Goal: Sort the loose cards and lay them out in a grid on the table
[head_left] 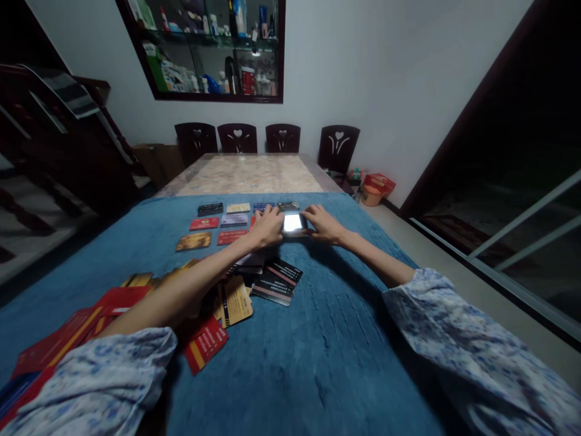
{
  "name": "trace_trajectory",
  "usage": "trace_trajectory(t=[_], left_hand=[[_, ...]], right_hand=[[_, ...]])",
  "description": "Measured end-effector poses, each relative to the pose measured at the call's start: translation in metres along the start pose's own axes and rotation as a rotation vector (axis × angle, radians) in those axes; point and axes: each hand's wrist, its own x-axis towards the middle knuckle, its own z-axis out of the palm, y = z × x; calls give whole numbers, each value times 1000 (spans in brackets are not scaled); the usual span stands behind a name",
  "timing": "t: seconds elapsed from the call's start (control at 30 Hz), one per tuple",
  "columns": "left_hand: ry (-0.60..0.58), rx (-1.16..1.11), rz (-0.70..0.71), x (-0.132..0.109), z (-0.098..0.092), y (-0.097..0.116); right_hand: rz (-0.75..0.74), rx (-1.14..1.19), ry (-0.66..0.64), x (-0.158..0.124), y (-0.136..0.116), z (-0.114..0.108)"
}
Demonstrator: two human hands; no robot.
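Ahead of me, my left hand (267, 227) and my right hand (323, 224) grip a dark glossy card (304, 222) from its two ends. White glare covers most of its face, so its print is hidden, and I cannot tell if it is one card or a stack. Beside my left hand lie cards in rows: a red card (233, 236), a lavender card (235, 220) and a gold card (193, 241). A black card (288, 206) lies just beyond my hands. Loose black cards (276, 281) and a yellow card (236, 301) overlap below my left forearm.
A blue cloth (318, 357) covers the near part of the table. Red cards (206, 345) and more red pieces (63, 333) spread under and beside my left arm. Several dark chairs (338, 145) stand around the far end. A red box (379, 181) is on the floor at right.
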Motion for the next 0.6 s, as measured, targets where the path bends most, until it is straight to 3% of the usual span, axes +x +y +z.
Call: trace_trajectory(t=[0.6], left_hand=[[-71,-74,-71,61,20,-20]], right_hand=[[80,84,-29,46,54,38]])
